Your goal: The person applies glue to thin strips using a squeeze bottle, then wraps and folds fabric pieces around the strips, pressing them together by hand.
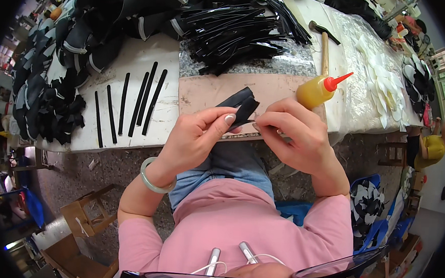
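In front of my body, at the table's near edge, my left hand [197, 132] pinches a folded black piece [245, 110] of leather-like material between thumb and fingers. A pale green bangle [154, 178] circles that wrist. My right hand [299, 136] is closed just to the right, its fingertips pinching a thin dark edge that runs out from the black piece. Whether this edge is a separate strip cannot be made out. Several narrow black strips [123, 105] lie apart from one another on the white table at left. Beyond my right hand is a yellowish glue bottle [311, 93] with a red nozzle.
A heap of shiny black strips [234, 32] lies beyond the pinkish board [200, 89]. Dark cut pieces [75, 48] are piled at far left. A hammer [325, 48] rests behind the bottle. White pieces [381, 82] cover clear plastic at right. A wooden stool [88, 212] stands below left.
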Demonstrator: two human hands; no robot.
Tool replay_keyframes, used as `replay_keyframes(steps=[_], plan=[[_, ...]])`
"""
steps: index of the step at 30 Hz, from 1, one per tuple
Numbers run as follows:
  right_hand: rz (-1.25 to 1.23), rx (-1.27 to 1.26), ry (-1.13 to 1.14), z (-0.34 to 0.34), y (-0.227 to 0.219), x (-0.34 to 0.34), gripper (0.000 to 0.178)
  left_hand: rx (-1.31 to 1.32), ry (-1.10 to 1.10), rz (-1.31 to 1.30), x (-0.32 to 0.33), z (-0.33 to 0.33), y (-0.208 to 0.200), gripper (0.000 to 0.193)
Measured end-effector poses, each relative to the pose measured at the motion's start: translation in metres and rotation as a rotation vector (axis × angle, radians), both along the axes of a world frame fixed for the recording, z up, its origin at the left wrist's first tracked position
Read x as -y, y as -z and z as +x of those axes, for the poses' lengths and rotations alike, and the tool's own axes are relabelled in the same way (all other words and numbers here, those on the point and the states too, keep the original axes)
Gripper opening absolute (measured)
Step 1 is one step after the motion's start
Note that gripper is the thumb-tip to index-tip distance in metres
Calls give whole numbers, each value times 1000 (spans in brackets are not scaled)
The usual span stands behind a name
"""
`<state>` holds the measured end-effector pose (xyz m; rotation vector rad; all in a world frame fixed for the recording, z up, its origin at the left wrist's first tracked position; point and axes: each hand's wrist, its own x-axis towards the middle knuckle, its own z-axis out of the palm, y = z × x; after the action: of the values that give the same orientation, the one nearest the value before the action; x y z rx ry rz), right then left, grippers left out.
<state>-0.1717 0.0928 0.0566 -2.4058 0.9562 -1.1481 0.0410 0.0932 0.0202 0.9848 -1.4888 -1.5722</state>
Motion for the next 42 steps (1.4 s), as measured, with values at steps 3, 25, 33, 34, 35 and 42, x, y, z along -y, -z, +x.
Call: replay_keyframes(steps=[3,25,33,34,35,42], plan=[[32,-3,18,0,3,-4,21,52,23,-9,-4,-1,2,26],[775,-85,-167,-10,3,6,68,107,134,176,-14,-3,3,19],[494,-287,-226,-21,-5,-8,44,253,285,-67,-17,-10,-8,18],[441,-286,-244,-25,-8,-9,43,252,289,-74,-15,-11,-9,18],[434,-287,-237,-29,-13,-10,43,204,337,-65,-14,-11,-11,18],[204,112,314,-106,-82,5,29,-73,86,69,-5,36,-17,17]])
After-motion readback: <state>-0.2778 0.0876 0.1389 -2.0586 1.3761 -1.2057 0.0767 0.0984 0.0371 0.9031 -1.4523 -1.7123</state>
